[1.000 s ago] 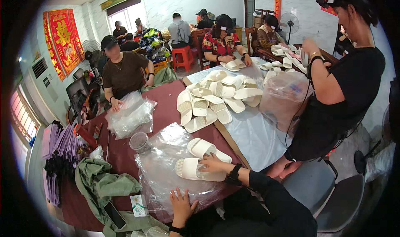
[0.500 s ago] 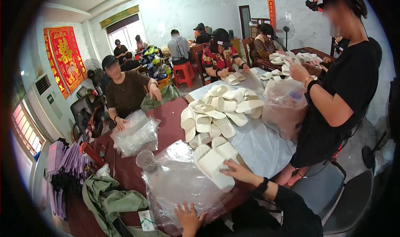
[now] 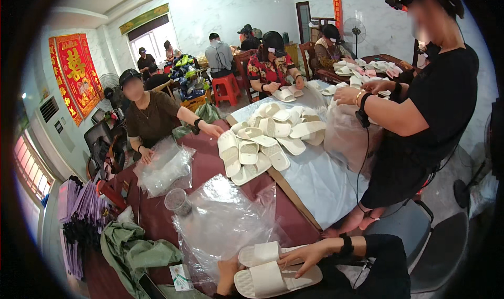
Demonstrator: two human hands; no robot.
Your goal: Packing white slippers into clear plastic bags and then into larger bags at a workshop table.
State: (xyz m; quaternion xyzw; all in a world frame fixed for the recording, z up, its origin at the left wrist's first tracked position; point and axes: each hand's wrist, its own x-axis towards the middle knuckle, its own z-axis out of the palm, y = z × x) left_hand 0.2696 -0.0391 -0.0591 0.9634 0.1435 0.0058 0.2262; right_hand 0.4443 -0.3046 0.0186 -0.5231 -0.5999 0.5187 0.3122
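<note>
A pair of cream slippers point(image 3: 268, 278) lies side by side at the lower edge, toes pointing left. My right hand point(image 3: 304, 258) grips the pair from above, its fingers over the straps and footbeds. Close by the toe ends is my left hand point(image 3: 228, 276), its fingers hidden behind the slippers and plastic. Clear plastic bags point(image 3: 220, 220) lie in a flat stack just beyond my left hand. Farther off, a heap of cream slippers point(image 3: 262, 136) covers part of the white-covered table.
A clear plastic cup point(image 3: 178, 201) stands beside the bags. Green cloth point(image 3: 139, 251), a phone point(image 3: 150, 287) and a small white box point(image 3: 181, 278) lie at the left. Across the table, a person point(image 3: 152, 110) reaches toward the heap; another person point(image 3: 441, 99) stands right, at a large plastic bag point(image 3: 346, 136).
My right hand has brought the slippers down toward me and turned them sideways. My left hand has drawn in beside them. The person across has stretched an arm to the heap.
</note>
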